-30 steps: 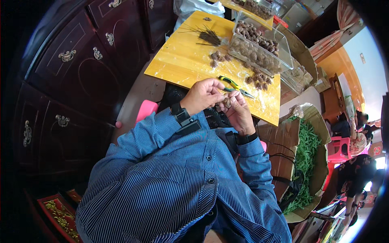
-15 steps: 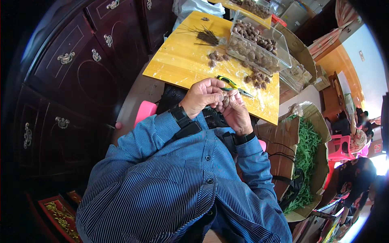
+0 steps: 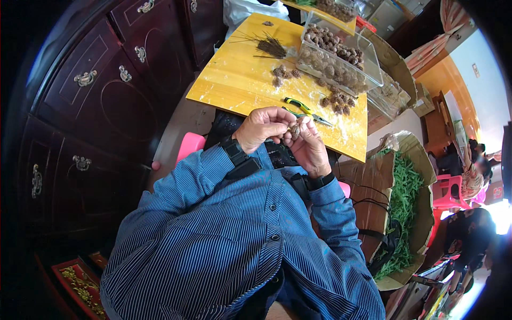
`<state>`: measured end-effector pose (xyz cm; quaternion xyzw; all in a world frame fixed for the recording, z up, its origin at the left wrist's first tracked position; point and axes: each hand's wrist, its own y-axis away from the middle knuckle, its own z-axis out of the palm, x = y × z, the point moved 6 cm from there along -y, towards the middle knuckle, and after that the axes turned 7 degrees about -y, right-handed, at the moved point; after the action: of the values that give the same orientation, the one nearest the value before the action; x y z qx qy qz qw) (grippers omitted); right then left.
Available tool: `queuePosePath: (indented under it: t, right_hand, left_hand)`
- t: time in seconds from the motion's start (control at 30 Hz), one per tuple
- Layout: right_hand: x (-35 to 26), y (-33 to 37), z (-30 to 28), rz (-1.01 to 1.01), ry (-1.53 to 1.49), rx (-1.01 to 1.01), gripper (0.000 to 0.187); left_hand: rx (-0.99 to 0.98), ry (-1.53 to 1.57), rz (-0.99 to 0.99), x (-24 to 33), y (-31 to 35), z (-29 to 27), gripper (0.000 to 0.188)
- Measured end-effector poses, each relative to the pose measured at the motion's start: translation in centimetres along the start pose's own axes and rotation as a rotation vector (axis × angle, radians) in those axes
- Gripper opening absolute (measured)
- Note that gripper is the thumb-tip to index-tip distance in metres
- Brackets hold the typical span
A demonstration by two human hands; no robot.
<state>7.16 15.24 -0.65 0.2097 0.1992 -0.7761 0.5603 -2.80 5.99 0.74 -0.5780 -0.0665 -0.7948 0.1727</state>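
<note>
A small brown pine cone (image 3: 295, 131) is held at the near edge of the yellow table. My right hand (image 3: 310, 148) grips it between thumb and fingers from the right. At the cone's left side my left hand (image 3: 262, 128) is closed in a pinch; what lies between its fingertips is too small to make out. Just beyond my hands, pliers (image 3: 308, 111) with yellow and black handles lie on the table, their jaws pointing right. Loose pine cones (image 3: 340, 101) sit past the pliers, and a smaller cluster of cones (image 3: 286, 73) lies farther left.
A clear plastic bin (image 3: 341, 69) full of pine cones stands on the table (image 3: 240, 80). A bundle of thin dark stems (image 3: 271, 47) lies at the far left. At my right is a cardboard box (image 3: 426, 176) with green artificial foliage (image 3: 402, 208). Dark cabinets (image 3: 106, 106) line the left.
My left hand has shifted slightly left and down, away from the pliers, whose handles now show fully. The pine cone remains between my hands.
</note>
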Motion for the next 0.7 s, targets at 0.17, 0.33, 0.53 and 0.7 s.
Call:
queuePosePath:
  t: [0.17, 0.33, 0.53, 0.7]
  right_hand:
    - [0.2, -0.3, -0.5, 0.011, 0.002, -0.097, 0.014]
    - [0.5, -0.3, -0.3, 0.021, 0.052, -0.016, 0.01]
    - [1.0, 0.2, -0.3, 0.122, 0.037, -0.023, 0.012]
    - [1.1, 0.5, 1.0, 0.142, -0.058, -0.138, 0.027]
  left_hand:
    - [0.012, -0.018, 0.023, -0.2, -0.2, -0.3, 0.019]
    - [0.089, 0.03, 0.056, 0.7, -0.1, -0.3, 0.017]
    - [0.073, 0.074, 0.061, 0.8, 0.0, -0.3, 0.015]
    - [-0.148, 0.015, 0.171, 2.1, 0.3, 1.1, 0.018]
